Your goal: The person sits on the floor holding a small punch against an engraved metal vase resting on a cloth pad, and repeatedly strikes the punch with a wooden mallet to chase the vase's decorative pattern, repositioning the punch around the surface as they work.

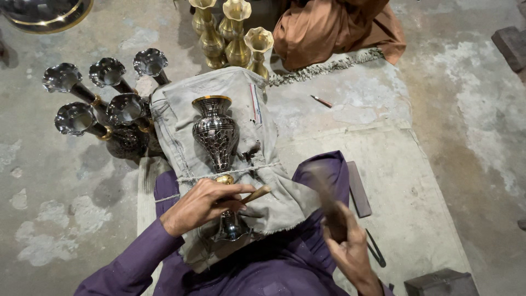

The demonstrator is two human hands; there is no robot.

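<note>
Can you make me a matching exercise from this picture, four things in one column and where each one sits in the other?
Things:
1. dark engraved vase
2. plain brass vases
3. dark fluted vases
4. pencil

Places:
A. on the floor left of the lap cloth
B. lying on the grey cloth over the lap
C. standing at the top, beside the brown fabric
D. alone on the mat, right of the cloth

Pairs: 1-B, 2-C, 3-A, 4-D

Left of the cloth-covered lap (274, 137), 5 dark vases (104, 104) block the floor (455, 109). Far, 4 brass vases (233, 35) and an orange cloth heap (334, 27) close the way. Right, the mat (405, 186) lies open past a pencil (321, 101) and a flat bar (359, 189).
</note>
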